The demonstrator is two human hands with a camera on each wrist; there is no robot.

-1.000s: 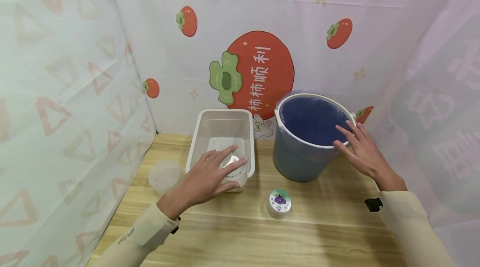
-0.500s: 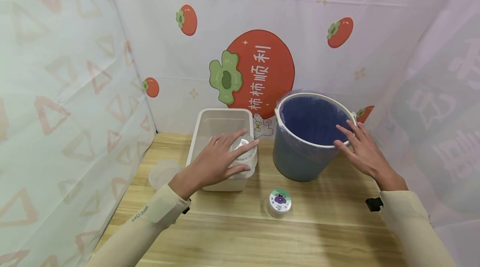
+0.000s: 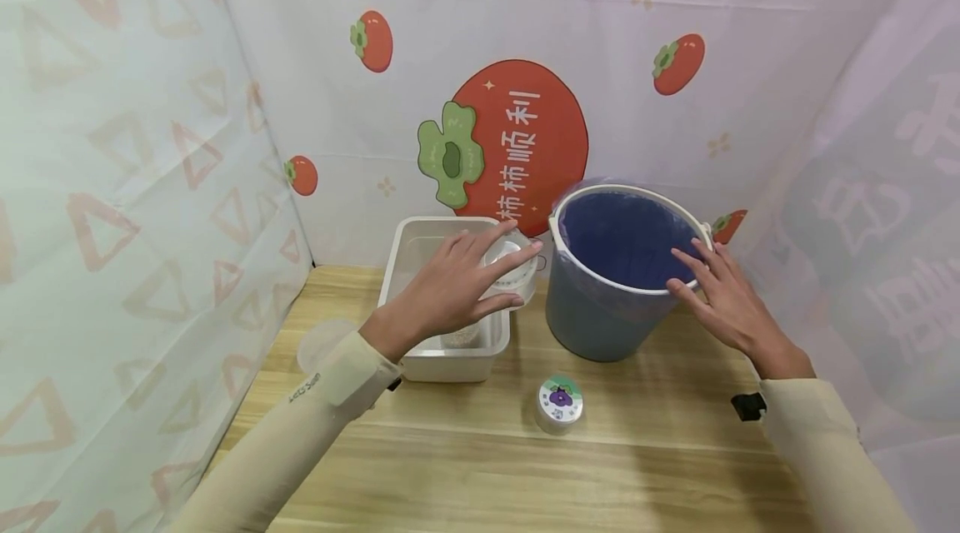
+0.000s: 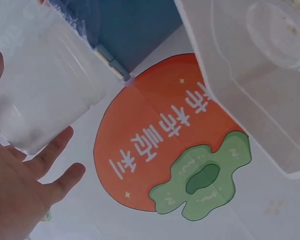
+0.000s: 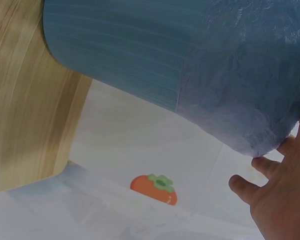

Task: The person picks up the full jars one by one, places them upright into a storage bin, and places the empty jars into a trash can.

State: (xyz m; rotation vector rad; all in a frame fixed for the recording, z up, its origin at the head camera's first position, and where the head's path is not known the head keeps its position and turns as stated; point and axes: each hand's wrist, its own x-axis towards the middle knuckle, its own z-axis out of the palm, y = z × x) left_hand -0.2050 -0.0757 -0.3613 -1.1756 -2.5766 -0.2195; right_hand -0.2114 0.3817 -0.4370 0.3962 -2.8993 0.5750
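Note:
My left hand point(image 3: 453, 287) grips a clear round plastic tub point(image 3: 528, 290) between thumb and spread fingers, raised over the right edge of the white rectangular bin point(image 3: 450, 371). In the left wrist view, the tub point(image 4: 50, 85) looks translucent and whitish. A round patch of pale, grainy stuff point(image 3: 461, 337) shows inside the bin, partly hidden by the hand. My right hand point(image 3: 738, 312) rests on the right rim of the blue-grey bucket point(image 3: 600, 325), fingers fairly straight and spread. In the right wrist view, fingertips meet the bucket's plastic liner point(image 5: 240, 90).
A small round tub with a green-and-purple printed lid point(image 3: 560, 404) stands in front of the bucket. At the left, a translucent round lid point(image 3: 324, 343) lies on the wooden table point(image 3: 465, 466). Printed white curtains point(image 3: 622, 25) close off the back and sides.
My left hand has moved up and to the right with the clear tub, from the bin's front right corner toward the bucket. The right hand stays on the bucket rim.

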